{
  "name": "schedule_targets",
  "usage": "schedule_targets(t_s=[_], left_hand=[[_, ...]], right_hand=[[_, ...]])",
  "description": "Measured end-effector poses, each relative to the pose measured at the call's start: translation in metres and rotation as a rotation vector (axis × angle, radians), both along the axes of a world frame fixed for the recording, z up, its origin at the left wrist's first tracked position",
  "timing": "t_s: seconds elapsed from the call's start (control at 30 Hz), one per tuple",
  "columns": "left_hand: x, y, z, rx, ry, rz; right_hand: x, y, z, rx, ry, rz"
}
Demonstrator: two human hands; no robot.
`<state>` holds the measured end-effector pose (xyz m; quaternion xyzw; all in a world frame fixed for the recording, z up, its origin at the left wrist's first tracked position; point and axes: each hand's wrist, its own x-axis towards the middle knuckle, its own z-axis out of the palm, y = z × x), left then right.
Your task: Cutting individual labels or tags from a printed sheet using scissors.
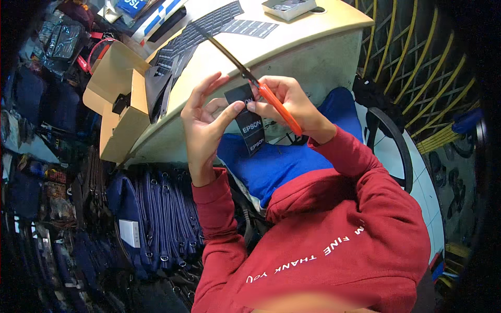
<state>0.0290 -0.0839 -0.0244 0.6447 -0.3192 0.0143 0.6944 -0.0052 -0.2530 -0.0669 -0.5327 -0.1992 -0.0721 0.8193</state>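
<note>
Between my two hands hangs a short strip of black labels (251, 130) with pale printing, above my lap. My left hand (203, 125) pinches its left edge, with the thumb on the front and the other fingers raised behind. Across from it, my right hand (295, 101) has its thumb against the strip's right edge. That same hand also holds a pair of scissors (282, 110) by the orange handles. The long dark blades point up and left over the table edge, away from the strip.
On the pale table (308, 34) lie black label sheets (182, 46) and a small white box (290, 9). An open cardboard box (121, 128) stands at its left corner. Navy straps (169, 219) hang lower left. Blue cloth (284, 166) covers my lap; a yellow lattice gate (417, 68) is right.
</note>
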Motion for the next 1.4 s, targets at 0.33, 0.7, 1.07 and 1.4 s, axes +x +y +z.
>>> schedule_targets(t_s=[0.33, 0.7, 1.07, 1.4], left_hand=[[-0.011, 0.004, 0.001, 0.158, -0.034, -0.035], [-0.005, 0.039, 0.021, 0.050, -0.007, 0.003], [-0.012, 0.057, 0.029, 0.252, 0.000, -0.095], [-0.008, 0.056, 0.024, 0.446, -0.037, -0.314]], right_hand=[[-0.005, 0.001, 0.001, -0.042, -0.045, -0.212], [-0.041, -0.038, -0.025, -0.441, 0.017, 0.004], [-0.051, -0.059, -0.006, -0.667, 0.173, 0.345], [-0.045, -0.063, 0.007, -0.794, 0.054, 0.422]])
